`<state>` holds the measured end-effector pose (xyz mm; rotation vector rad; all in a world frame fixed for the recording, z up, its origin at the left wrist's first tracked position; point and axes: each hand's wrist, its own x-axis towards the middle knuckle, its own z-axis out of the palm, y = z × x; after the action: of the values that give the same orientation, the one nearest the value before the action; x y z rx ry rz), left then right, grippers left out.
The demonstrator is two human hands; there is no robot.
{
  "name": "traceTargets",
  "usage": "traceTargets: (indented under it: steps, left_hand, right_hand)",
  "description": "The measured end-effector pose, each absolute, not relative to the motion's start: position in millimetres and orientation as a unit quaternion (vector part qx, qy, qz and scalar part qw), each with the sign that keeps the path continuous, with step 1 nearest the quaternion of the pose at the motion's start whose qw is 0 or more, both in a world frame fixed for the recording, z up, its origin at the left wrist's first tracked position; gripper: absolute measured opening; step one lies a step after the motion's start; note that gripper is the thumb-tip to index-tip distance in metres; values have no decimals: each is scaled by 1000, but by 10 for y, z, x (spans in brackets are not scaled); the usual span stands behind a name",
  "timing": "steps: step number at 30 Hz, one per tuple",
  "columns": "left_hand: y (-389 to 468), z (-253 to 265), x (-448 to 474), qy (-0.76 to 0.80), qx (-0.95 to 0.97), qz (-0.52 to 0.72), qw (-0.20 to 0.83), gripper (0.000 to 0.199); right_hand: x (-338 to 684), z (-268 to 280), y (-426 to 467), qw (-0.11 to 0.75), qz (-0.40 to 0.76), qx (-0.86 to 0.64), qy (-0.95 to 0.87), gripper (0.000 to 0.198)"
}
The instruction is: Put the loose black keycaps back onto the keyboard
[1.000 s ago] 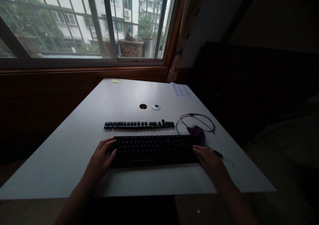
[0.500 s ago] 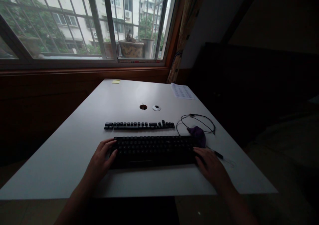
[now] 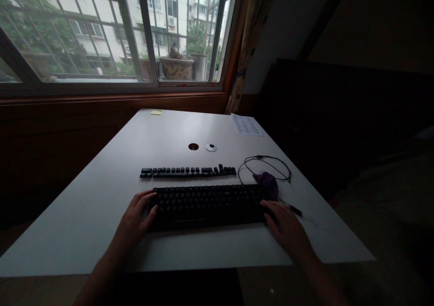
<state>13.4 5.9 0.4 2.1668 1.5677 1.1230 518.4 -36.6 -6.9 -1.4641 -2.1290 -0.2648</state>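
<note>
A black keyboard (image 3: 210, 206) lies flat on the white table (image 3: 84, 211) in front of me. At its left end is my left hand (image 3: 137, 215), fingers over the upper corner and thumb on the near side. My right hand (image 3: 285, 222) holds the right end the same way, with fingertips resting on the edge keys. Behind the keyboard, loose black keycaps (image 3: 188, 172) stand in two rows. A purple cloth (image 3: 267, 184) lies by the keyboard's far right corner. Right of my right hand is a thin tool with a black handle (image 3: 296, 210) and wire loops.
A black cable (image 3: 290, 172) is coiled at the right. Farther back are a round hole (image 3: 193, 147) in the tabletop, its white cover (image 3: 210, 148), a printed sheet (image 3: 247, 125) and a yellow sticky note (image 3: 156, 112). A barred window stands beyond the table.
The view has shifted slightly. Both hands stay at the keyboard's ends, and nothing on the table has visibly moved.
</note>
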Motion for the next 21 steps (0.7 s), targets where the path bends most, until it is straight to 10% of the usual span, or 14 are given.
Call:
traceTargets:
  steps: [21]
  left_hand:
    - [55,-10,128,546,738,378,122,34]
  right_hand:
    - [5117,-118,-417,268,-117,-557,-777,47]
